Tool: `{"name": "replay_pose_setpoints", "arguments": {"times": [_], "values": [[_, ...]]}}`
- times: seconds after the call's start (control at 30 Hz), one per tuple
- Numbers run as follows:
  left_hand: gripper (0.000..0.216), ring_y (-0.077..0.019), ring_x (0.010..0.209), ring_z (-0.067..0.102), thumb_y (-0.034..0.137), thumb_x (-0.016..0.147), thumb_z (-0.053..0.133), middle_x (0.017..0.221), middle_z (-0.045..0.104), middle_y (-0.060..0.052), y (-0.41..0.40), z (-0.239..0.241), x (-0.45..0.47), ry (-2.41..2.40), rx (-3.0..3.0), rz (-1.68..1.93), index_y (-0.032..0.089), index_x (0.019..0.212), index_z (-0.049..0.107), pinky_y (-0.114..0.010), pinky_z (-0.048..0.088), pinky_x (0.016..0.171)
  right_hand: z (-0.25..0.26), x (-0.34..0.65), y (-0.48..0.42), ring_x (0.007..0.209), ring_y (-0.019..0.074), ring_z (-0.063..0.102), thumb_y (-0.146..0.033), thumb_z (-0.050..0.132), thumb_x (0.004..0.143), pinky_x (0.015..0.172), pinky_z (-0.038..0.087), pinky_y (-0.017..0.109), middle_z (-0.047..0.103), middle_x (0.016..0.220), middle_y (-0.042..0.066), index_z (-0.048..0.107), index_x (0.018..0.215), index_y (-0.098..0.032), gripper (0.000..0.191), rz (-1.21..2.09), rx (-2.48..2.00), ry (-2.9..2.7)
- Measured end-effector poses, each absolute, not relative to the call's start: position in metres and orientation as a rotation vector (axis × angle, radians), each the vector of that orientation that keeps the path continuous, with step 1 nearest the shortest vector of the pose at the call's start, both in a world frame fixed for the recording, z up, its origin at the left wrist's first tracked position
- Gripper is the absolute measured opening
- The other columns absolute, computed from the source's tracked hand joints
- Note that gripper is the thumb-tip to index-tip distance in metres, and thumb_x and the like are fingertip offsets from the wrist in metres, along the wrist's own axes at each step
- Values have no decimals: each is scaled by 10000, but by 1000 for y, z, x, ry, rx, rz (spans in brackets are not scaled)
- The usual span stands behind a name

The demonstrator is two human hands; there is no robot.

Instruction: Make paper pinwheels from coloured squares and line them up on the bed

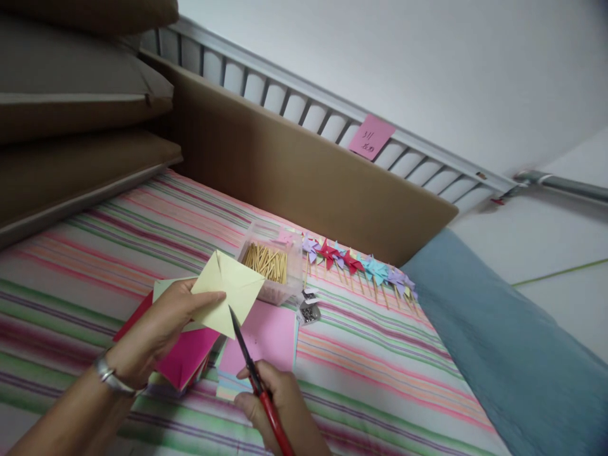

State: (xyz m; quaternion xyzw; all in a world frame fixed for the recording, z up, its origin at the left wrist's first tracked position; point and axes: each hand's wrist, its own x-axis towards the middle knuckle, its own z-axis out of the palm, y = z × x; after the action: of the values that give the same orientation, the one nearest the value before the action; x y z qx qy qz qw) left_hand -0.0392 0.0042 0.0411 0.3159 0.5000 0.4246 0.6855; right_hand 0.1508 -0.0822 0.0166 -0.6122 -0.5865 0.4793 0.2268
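My left hand [171, 310] pinches a pale yellow paper square [237, 282] between thumb and fingers. Slits or creases run inward from the corners of this square. In my right hand [287, 405] is a pair of scissors [243, 348] with dark blades and red handles. The blades look closed, and their tip lies over the paper's lower part, near its middle. Below the paper are a pile of pink and other coloured sheets [266, 332] and, under my left hand, a second pile with a magenta sheet [190, 354] on top.
Behind the paper stands a clear plastic box [294, 263] of thin wooden sticks [266, 261]. Beside it is a small open container of metal pins [310, 311]. Several paper pinwheels [351, 261] lie along a cardboard panel [304, 164]. Stacked brown packages [80, 164] rise at the left.
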Motion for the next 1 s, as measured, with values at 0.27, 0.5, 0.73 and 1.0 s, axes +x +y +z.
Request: {"name": "replay_pose_setpoints", "arguments": {"times": [0.27, 0.5, 0.73, 1.0], "values": [[321, -296, 602, 688, 248, 641, 760, 770, 750, -142, 6, 44, -72, 998, 680, 1146, 121, 931, 710, -367, 556, 525, 24, 156, -89, 737, 169, 605, -233, 555, 803, 657, 453, 234, 624, 856, 17, 558, 1186, -251, 384, 1349, -1663, -1905], [310, -272, 714, 701, 174, 673, 726, 857, 752, -110, 6, 49, -94, 900, 500, 1407, 142, 977, 681, -331, 576, 585, -12, 229, -106, 726, 212, 619, -376, 525, 766, 667, 478, 295, 650, 870, 66, 484, 1212, -155, 500, 905, -1861, -1738], [306, -267, 643, 694, 186, 681, 725, 794, 750, -124, -4, 52, -79, 784, 444, 1336, 102, 971, 672, -345, 570, 553, -48, 334, -113, 792, 288, 690, -454, 429, 753, 705, 503, 354, 713, 852, 110, 559, 1107, -183, 464, 344, -2414, -1309], [312, -250, 723, 695, 205, 721, 702, 851, 754, -139, -8, 46, -58, 798, 595, 1291, 62, 995, 665, -318, 549, 645, -13, 284, -86, 1055, 374, 619, -369, 557, 694, 917, 447, 485, 694, 1074, 186, 696, 1013, -155, 409, 205, -2303, -1481]]}}
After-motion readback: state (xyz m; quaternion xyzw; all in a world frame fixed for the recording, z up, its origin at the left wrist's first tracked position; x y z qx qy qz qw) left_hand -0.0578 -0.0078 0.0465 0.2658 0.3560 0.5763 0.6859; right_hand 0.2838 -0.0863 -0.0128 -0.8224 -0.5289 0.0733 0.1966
